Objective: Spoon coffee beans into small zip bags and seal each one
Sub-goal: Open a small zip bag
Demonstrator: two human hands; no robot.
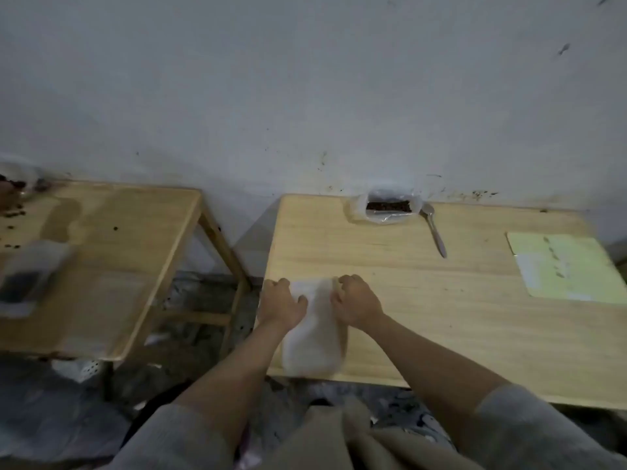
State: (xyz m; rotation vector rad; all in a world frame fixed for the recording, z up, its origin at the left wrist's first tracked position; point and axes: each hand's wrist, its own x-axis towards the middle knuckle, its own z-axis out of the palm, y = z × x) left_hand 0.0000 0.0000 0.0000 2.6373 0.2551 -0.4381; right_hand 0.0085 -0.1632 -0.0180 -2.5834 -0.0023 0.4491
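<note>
Both hands work over a wooden table (pixel 441 317), at its near left corner. A second wooden table (pixel 112 266) stands well apart to the left of the left hand, carrying scattered dark beans (pixel 13 212) at its far left edge and blurred translucent packets (pixel 27 276) whose contents cannot be made out.

Well to the right of the right hand lies a pale green sheet (pixel 566 266), flat on the table. Its purpose cannot be determined.

A small zip bag (pixel 314 334) lies flat between the hands, its far edge under the fingers and its near end reaching the table's near edge. It appears whitish and cloudy; whether it holds beans cannot be told.

The left hand (pixel 283 303) grips the bag's far left corner with curled fingers. The right hand (pixel 358 301) grips the far right corner likewise. The hands sit close together, apart by roughly the bag's width.

Judgement: the step in hand is working the bag's mouth, opening or sealing; the frame does not settle which. To do it well, the pinch should stay on the zip strip itself and travel evenly along it, with the bag kept fully on the table rather than overhanging the edge.

Ahead of the hands, against the wall, an open clear bag (pixel 386 208) holds dark coffee beans (pixel 388 206). A metal spoon (pixel 434 232) lies just beside it, ahead and right of the right hand, untouched.
</note>
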